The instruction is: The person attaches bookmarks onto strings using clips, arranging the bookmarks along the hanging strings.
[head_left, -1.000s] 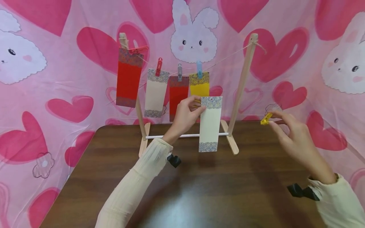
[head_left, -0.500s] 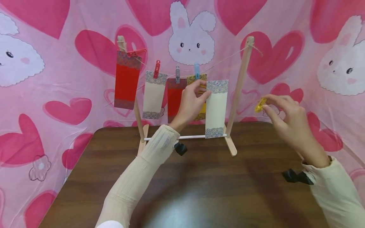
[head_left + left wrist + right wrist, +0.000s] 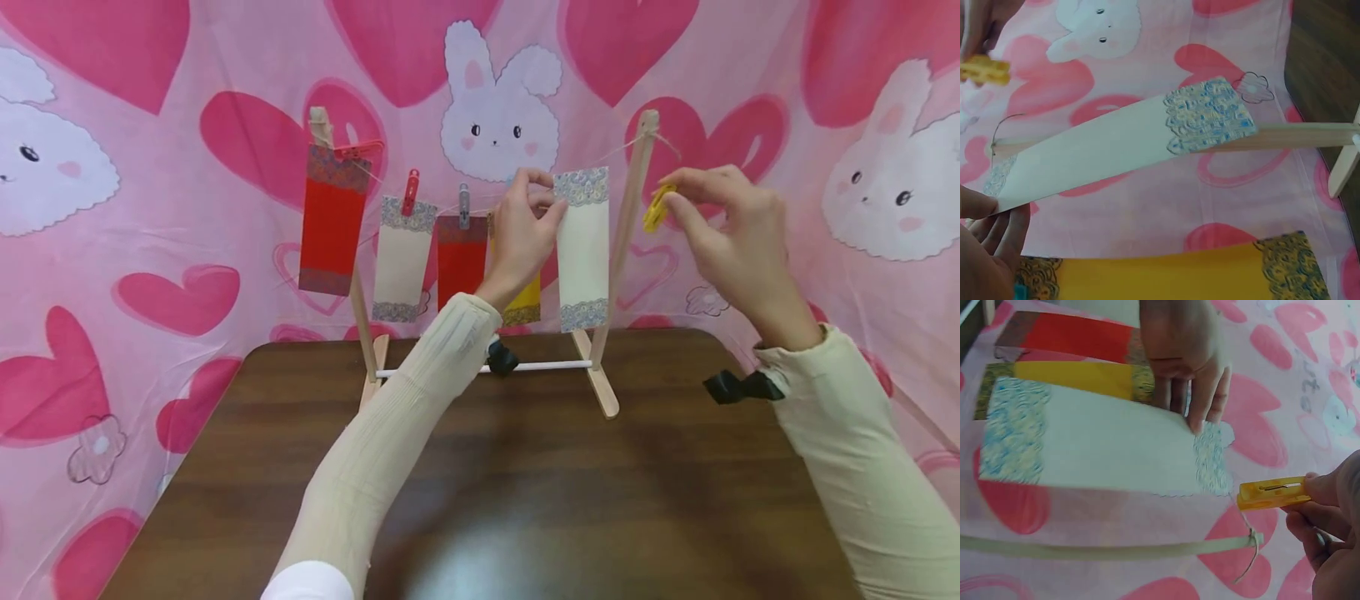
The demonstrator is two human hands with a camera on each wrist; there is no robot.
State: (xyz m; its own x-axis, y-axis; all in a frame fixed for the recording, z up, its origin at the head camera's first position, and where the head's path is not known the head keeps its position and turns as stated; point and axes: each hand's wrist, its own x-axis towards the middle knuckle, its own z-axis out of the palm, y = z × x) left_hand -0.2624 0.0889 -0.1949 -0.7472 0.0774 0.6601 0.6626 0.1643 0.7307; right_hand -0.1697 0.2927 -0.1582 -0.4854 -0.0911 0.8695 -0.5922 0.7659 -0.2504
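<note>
My left hand [image 3: 527,229] pinches a cream card [image 3: 583,258] with patterned lace-like bands near its upper left edge; the card hangs upright in front of the right post. Between the thumb and fingers of my right hand [image 3: 738,242] is a yellow clothespin [image 3: 658,208], held to the right of the card and apart from it. In the right wrist view the clothespin [image 3: 1272,492] lies close to the card's banded top end. Behind my left hand hangs a yellow card [image 3: 522,304], partly hidden; its blue clip is mostly covered.
A string runs between two wooden posts [image 3: 633,208] joined by a white rod [image 3: 555,365]. From it hang a large red card [image 3: 330,225], a beige card [image 3: 403,267] and a darker red card [image 3: 461,258], with red and grey clothespins. Below is a brown table [image 3: 562,500].
My left hand has raised the cream card and carried it right, up to the string's height. My right hand has moved up and left with the yellow clothespin, nearer the card.
</note>
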